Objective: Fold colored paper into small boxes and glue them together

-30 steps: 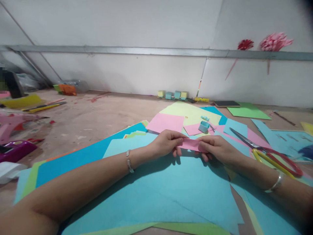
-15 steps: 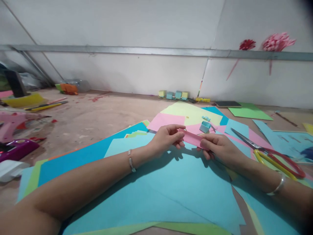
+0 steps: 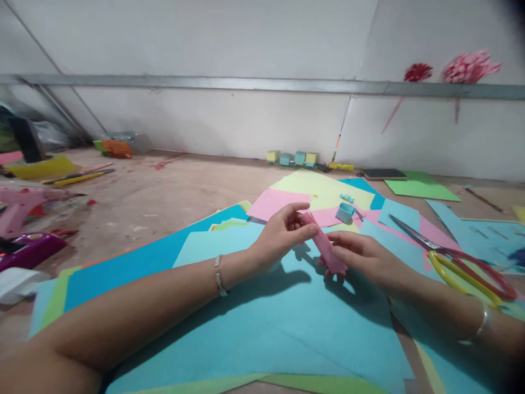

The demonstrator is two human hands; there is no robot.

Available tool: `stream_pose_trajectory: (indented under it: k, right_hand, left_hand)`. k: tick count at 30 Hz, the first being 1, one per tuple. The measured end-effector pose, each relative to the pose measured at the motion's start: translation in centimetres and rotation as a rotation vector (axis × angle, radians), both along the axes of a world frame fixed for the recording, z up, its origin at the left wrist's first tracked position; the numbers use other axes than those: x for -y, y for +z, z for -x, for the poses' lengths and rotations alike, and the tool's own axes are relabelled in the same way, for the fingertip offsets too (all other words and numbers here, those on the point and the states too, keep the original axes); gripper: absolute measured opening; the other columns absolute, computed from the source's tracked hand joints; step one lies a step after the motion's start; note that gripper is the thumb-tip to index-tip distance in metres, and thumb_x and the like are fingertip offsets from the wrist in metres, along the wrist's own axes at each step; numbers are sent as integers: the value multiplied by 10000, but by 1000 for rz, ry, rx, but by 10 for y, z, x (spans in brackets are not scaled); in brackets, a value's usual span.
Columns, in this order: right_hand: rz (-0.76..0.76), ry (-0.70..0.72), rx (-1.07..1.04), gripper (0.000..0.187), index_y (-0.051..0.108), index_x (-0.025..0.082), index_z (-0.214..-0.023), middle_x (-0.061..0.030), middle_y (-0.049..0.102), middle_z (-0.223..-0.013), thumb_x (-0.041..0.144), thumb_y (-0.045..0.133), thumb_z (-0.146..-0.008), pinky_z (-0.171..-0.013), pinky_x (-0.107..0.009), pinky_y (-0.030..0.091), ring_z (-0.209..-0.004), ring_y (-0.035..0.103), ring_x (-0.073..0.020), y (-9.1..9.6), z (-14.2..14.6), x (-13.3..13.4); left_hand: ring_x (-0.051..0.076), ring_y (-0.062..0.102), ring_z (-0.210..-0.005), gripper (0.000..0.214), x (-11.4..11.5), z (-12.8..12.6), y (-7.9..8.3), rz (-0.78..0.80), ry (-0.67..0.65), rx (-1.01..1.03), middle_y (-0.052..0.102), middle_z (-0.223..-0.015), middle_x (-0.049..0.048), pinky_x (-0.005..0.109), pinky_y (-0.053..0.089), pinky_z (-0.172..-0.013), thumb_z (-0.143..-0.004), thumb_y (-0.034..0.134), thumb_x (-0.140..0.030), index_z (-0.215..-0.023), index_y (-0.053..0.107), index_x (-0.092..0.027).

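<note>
Between my hands is a narrow folded strip of pink paper (image 3: 328, 253), held slanting above a large light blue sheet (image 3: 262, 323). My left hand (image 3: 289, 227) pinches its upper end, the thumb lying across the near face. Lower down, my right hand (image 3: 356, 253) grips the strip with the thumb on the near side and fingers partly hidden behind. Just beyond my hands sits a small open blue paper box (image 3: 345, 212). To the right of my right hand lie scissors (image 3: 447, 253) with red and yellow handles, their blades apart.
Coloured sheets spread under and around my arms. A pink glue gun (image 3: 20, 210), a purple tool (image 3: 30, 250) and a white plug-like block (image 3: 20, 284) stand left. Small paper cubes (image 3: 291, 158) line the wall. A phone (image 3: 384, 174) lies at the back right.
The pink strip has turned from nearly level to a steep slant, its right end lower and nearer me. My left thumb has moved onto its face.
</note>
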State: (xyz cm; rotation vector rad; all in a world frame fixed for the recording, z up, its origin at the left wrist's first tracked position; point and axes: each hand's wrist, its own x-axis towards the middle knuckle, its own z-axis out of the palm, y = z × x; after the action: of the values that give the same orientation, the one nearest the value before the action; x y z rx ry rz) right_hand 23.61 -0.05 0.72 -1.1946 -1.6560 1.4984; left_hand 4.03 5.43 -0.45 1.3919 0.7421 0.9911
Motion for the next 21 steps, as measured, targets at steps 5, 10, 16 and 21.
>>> stream_pose_trajectory:
  k: [5, 10, 16, 21]
  right_hand:
    - [11, 56, 55, 392, 568, 180, -1135, 11, 599, -724, 423, 644, -837, -581, -255, 449, -613, 551, -117, -1, 6, 4]
    - [65, 46, 34, 402, 587, 171, -1106, -19, 626, -762, 480, 620, -850, -613, -274, 466, -641, 564, -130, 2, 4, 4]
    - [108, -3, -11, 314, 629, 165, -1034, -48, 647, -848, 425, 609, -860, -667, -293, 487, -716, 584, -152, 4, 3, 3]
    - [85, -80, 28, 221, 606, 165, -786, -13, 592, -689, 373, 584, -857, -603, -270, 444, -615, 536, -125, 2, 6, 6]
  left_hand:
    - [114, 503, -690, 653, 7, -1, -2, -56, -19, -94, 533, -788, -30, 270, 429, -647, -690, 791, -306, -1222, 453, -138]
    - [117, 508, -700, 626, 9, 0, 0, -60, -89, -43, 529, -825, -15, 270, 437, -654, -709, 755, -277, -1225, 426, -142]
    - [128, 521, -760, 683, 10, 2, 4, -15, -95, 58, 507, -959, 14, 242, 439, -623, -583, 650, -109, -1233, 455, -181]
    - [147, 549, -800, 763, 11, 2, 3, 58, -24, 93, 552, -966, 29, 248, 447, -643, -570, 608, -78, -1305, 439, -191]
